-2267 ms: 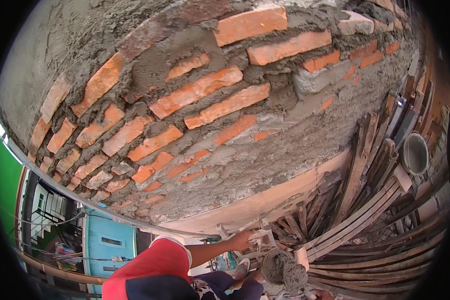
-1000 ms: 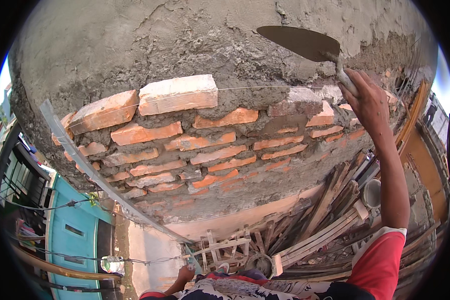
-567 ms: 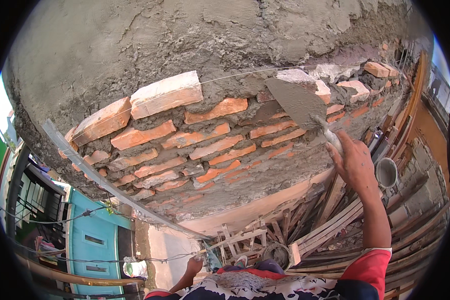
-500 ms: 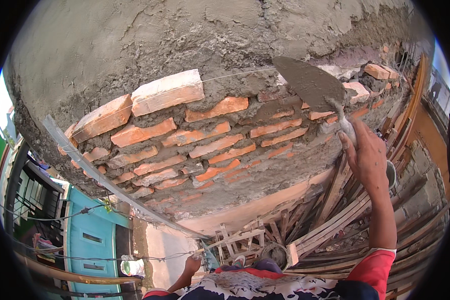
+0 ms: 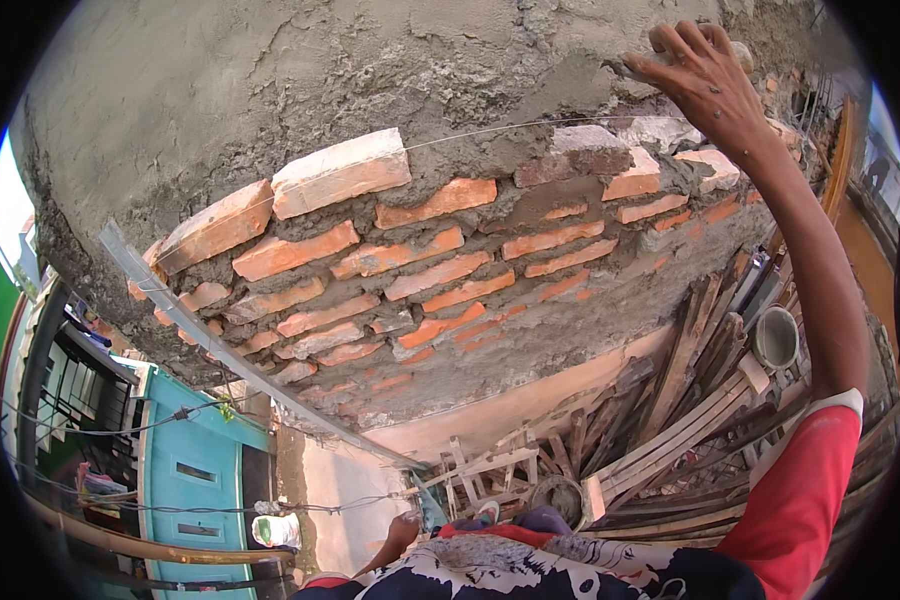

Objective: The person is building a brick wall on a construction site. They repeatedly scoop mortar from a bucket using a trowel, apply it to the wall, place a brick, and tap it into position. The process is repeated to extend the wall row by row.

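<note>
My right hand [image 5: 705, 85] is raised to the upper right against the wet mortar, closed round a trowel. Only the pale end of the trowel handle [image 5: 742, 57] shows clearly; my hand mostly hides the blade. Below it runs the brick wall [image 5: 435, 275], its orange courses bedded in grey mortar. Two whole bricks, one whitish [image 5: 340, 173] and one orange [image 5: 215, 228], top the left part, with a gap in the row to their right. A thin string [image 5: 490, 128] crosses along the top course. Low down, my left hand [image 5: 404, 528] looks closed; what it grips is hidden.
A metal straightedge [image 5: 240, 370] slants down the wall's left end. Stacked timber [image 5: 670, 460] fills the lower right, with one bucket [image 5: 776, 338] upon it and another bucket [image 5: 558, 498] near my feet. Cables [image 5: 310, 508] cross at lower left before a turquoise building [image 5: 192, 440].
My right hand has gone up and away with the trowel, whose mortar-coated blade faced me before. A dark brick patch at the top course now shows. My left hand has barely moved.
</note>
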`<state>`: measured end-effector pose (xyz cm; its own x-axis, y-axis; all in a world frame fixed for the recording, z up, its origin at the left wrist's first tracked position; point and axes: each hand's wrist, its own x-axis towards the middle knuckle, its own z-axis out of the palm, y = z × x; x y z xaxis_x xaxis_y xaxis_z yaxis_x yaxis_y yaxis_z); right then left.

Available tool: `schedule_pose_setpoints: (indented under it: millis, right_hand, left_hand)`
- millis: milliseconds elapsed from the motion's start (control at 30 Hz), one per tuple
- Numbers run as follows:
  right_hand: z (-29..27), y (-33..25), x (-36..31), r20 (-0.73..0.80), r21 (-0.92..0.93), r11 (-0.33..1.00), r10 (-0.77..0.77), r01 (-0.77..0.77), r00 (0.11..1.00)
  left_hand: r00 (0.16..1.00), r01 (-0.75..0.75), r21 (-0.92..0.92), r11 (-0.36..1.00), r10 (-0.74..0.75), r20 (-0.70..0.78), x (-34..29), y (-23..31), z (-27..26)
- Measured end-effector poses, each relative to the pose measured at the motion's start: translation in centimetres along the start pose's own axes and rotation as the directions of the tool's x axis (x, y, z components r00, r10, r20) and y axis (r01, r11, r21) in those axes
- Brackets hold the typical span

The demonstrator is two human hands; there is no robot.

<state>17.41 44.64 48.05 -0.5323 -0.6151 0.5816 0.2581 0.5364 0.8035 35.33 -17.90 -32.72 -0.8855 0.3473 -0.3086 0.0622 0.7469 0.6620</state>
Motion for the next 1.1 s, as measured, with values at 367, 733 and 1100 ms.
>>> schedule_pose_setpoints:
  millis: [367, 733, 1100]
  right_hand:
    - [-16.9, -23.0, -32.1, 0.825, 0.272, 0.313, 0.411, -0.910, 0.388]
    - [-35.1, -67.8, -61.9, 0.468, -0.823, 0.215, -0.267, -0.526, -0.842]
    - [-30.7, -87.5, -69.4, 0.589, -0.795, -0.324, -0.213, -0.512, -0.780]
  left_hand:
    - [0.845, 0.491, 0.007, 0.871, -0.478, 0.241, -3.5, 3.8, -8.5]
    - [0.687, 0.553, 0.246, 0.796, -0.602, 0.406, 4.6, 10.0, -14.8]
    - [0.581, 0.573, 0.403, 0.714, -0.700, 0.415, 6.3, 10.3, -11.6]
